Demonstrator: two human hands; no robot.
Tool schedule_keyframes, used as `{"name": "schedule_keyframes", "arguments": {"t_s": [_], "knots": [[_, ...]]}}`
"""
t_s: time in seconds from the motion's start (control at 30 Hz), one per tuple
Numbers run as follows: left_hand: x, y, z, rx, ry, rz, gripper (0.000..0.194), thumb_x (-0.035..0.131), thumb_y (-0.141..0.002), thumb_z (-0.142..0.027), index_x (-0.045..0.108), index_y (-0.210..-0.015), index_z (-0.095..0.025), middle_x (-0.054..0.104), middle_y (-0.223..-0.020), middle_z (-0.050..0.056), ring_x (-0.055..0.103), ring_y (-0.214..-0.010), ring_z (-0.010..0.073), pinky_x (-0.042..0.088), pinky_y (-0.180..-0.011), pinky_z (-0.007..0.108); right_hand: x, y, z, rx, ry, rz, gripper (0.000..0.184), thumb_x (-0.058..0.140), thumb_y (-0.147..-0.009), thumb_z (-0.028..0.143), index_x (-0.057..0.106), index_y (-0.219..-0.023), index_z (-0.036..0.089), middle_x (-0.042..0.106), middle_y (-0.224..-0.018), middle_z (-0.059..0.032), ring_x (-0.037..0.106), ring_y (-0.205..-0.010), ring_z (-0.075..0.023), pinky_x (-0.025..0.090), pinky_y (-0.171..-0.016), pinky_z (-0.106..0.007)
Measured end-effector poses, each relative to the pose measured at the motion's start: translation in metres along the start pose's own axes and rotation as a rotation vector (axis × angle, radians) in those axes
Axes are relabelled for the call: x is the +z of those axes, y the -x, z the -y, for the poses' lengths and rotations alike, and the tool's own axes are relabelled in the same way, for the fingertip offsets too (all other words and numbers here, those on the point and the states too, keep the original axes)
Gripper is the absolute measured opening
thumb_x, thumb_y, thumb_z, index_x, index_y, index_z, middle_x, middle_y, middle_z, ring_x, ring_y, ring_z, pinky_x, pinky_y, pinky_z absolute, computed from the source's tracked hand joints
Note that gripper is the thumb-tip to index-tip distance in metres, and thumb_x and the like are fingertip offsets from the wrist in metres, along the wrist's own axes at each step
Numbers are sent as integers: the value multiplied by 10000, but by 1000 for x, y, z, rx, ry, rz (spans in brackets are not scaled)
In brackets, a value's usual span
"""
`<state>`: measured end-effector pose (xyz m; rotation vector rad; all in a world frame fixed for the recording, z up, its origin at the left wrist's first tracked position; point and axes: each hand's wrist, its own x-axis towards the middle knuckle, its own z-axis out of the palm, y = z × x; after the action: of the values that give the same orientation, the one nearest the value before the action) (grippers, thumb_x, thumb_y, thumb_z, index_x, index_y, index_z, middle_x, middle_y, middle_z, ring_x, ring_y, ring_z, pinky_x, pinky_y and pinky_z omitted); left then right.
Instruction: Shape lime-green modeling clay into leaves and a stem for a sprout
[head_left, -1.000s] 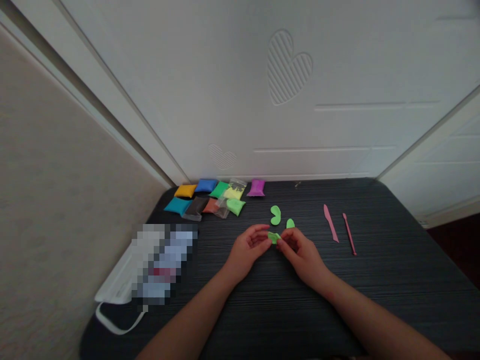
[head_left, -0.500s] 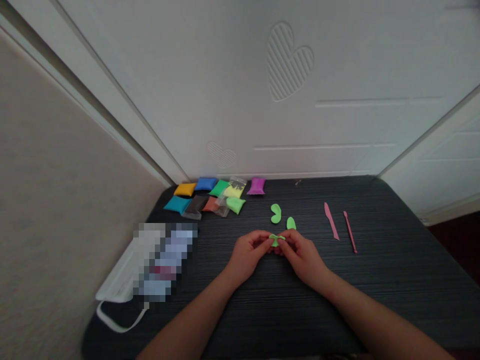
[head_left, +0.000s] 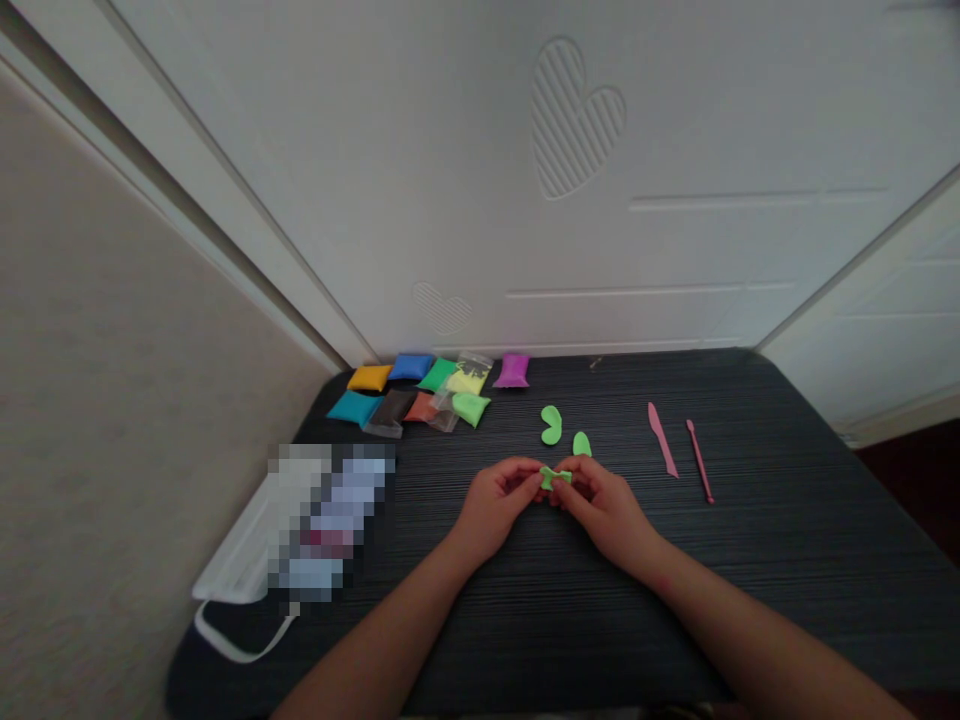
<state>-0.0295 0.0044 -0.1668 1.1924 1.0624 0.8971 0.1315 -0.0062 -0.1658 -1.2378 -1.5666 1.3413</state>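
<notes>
A small piece of light green clay is pinched between the fingertips of my left hand and my right hand, just above the dark table. Both hands are closed on it, fingers curled. Just beyond the hands lie two flat green clay shapes: a bean-shaped one and a smaller rounded one, close to my right fingers.
Several coloured clay packets lie at the table's back left, a purple one apart. Two pink modelling tools lie to the right. A white bag sits at the left edge. White door panels stand behind.
The hands have drawn closer together on the green piece, folding it tighter. The rest has not moved; the view shifted slightly.
</notes>
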Motion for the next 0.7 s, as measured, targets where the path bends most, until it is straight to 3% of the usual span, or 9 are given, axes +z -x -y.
{"name": "schedule_keyframes", "arguments": {"t_s": [0.27, 0.47, 0.7], "knots": [[-2, -1, 1, -16, 31, 15, 225, 575, -741, -262, 599, -931, -143, 658, -780, 38, 608, -712, 147, 480, -713, 276, -1, -2, -2, 2, -124, 13, 195, 382, -865, 263, 547, -940, 191, 635, -777, -15, 581, -659, -115, 474, -646, -261], [-3, -1, 3, -10, 62, -9, 219, 594, -729, -247, 599, -927, -154, 661, -787, 26, 609, -707, 136, 475, -702, 260, 1, -2, -4, 27, -197, 36, 220, 488, -817, 292, 500, -1018, 203, 630, -803, -9, 590, -722, -123, 474, -690, -268], [-3, -2, 6, -15, 81, -43, 203, 601, -722, -217, 596, -913, -150, 658, -786, 21, 606, -716, 127, 468, -692, 243, 2, -3, -8, 2, -278, 86, 200, 463, -825, 227, 507, -1017, 196, 620, -837, -21, 575, -731, -115, 470, -698, -277]]}}
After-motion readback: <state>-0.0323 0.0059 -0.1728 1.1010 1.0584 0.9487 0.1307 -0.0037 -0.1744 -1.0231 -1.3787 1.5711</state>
